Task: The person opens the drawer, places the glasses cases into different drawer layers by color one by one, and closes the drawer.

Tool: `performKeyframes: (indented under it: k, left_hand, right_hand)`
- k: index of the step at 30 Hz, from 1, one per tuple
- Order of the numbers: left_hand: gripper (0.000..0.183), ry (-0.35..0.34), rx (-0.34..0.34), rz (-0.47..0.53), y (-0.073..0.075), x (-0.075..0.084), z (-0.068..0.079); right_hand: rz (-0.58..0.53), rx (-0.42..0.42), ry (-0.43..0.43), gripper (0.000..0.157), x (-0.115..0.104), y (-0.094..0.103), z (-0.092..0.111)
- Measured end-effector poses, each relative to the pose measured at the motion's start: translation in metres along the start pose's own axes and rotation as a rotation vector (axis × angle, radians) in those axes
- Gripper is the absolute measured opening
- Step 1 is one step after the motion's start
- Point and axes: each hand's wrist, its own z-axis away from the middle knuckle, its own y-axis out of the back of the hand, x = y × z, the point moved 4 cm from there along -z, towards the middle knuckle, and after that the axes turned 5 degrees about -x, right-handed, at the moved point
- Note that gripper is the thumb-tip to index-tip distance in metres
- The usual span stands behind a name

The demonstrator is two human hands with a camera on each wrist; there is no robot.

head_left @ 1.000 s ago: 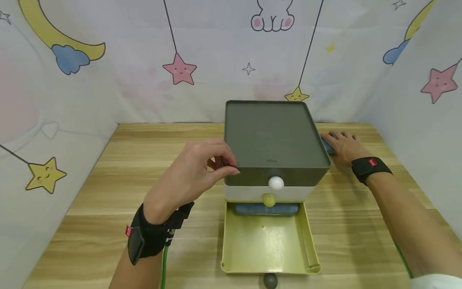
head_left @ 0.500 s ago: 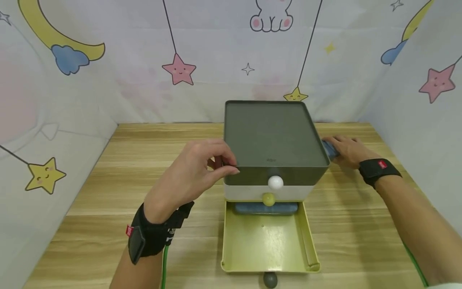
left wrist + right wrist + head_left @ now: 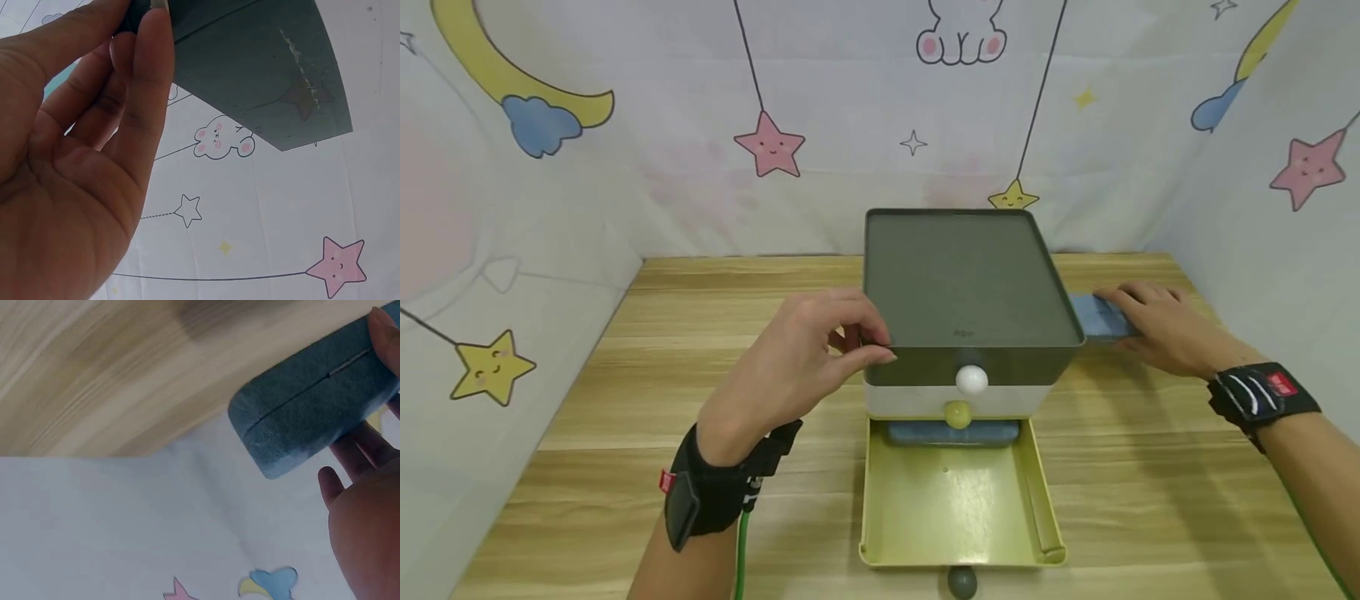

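Observation:
A small stacked drawer box (image 3: 962, 275) with a dark green top stands on the table. My left hand (image 3: 790, 358) pinches its front left top corner between thumb and fingers. The lowest drawer (image 3: 955, 508), yellow-green, is pulled out. At its back lies a blue item (image 3: 913, 434), partly hidden under the drawers above. To the right of the box, my right hand (image 3: 1172, 329) grips a blue glasses case (image 3: 1097, 317). In the right wrist view the glasses case (image 3: 300, 400) has a seam along its side, with the thumb on one face and fingers behind.
The two upper drawers carry a white knob (image 3: 972, 379) and a yellow knob (image 3: 958, 414); a dark knob (image 3: 962, 582) is on the pulled-out drawer. Wood-grain table (image 3: 715, 333) extends on both sides. A printed fabric backdrop (image 3: 842, 192) closes off the back and sides.
My right hand has come from behind the box's right side toward the right and nearer me, bringing the glasses case further into view. The left hand stays at the corner.

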Motion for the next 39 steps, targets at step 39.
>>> performKeyframes:
  k: [39]
  left_hand:
    - [0.012,0.014,0.003,-0.008,-0.001,-0.001,0.000]
  right_hand:
    - [0.045,-0.081,0.220,0.072,-0.224,0.044,0.039]
